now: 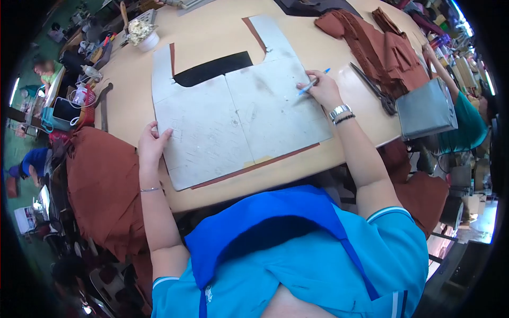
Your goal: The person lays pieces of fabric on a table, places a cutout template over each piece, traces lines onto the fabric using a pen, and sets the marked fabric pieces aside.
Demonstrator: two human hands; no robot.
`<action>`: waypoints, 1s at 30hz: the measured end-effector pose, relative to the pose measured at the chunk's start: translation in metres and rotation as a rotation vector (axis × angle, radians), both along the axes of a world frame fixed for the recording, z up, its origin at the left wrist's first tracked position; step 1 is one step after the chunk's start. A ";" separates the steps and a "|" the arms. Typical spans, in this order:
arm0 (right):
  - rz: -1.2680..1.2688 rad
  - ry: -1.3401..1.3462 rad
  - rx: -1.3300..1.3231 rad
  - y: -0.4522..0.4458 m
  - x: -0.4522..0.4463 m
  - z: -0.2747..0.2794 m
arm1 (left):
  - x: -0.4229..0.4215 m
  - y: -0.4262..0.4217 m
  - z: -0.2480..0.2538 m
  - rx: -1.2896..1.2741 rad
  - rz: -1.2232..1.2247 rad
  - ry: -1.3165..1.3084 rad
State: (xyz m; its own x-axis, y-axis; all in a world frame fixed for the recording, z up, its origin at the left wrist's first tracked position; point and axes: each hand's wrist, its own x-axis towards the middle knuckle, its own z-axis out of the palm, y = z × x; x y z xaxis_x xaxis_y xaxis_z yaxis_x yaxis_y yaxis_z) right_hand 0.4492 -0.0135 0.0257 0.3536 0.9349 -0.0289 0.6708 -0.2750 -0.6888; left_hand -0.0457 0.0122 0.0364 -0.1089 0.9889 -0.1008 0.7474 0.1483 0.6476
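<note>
Illegible handwriting (207, 139) on grey template (283, 100)

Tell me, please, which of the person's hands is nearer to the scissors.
Right: the right hand is left of the scissors, at the right side of the grey template; the left hand is farther left, at its left edge.

Cloth (103, 183), scissors (377, 93) and a pattern board (207, 119) show a garment workshop.

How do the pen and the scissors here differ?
The pen is held in the right hand, while the scissors lie on the table. The pen is pale with blue ends; the scissors look dark. The scissors are also clearly larger than the pen. Both are long, narrow tools.
</note>
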 end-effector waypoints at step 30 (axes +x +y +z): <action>0.013 0.283 0.148 -0.012 0.026 -0.030 | -0.030 0.005 -0.025 0.075 -0.059 -0.052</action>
